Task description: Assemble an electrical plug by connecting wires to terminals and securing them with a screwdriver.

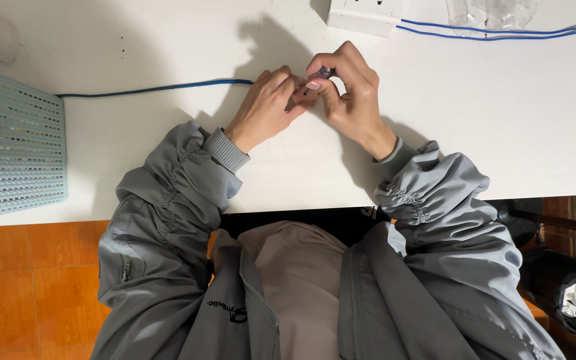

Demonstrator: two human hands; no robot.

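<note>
Both my hands meet over the white table (501, 120), near its middle. My left hand (265, 107) is curled, with its fingertips against a small dark object (323, 72). My right hand (351, 93) pinches that same small dark piece between thumb and forefinger. The object is mostly hidden by my fingers, so I cannot tell its shape. A blue cable (161, 87) runs along the table from the left and ends under my left hand. Grey jacket sleeves cover both forearms.
A pale blue plastic basket (18, 160) stands at the table's left edge. A white box (365, 15) and clear plastic packaging (491, 13) sit at the back, with thin blue wires (501, 32) running right. Orange floor tiles and a dark bin (568, 293) lie below.
</note>
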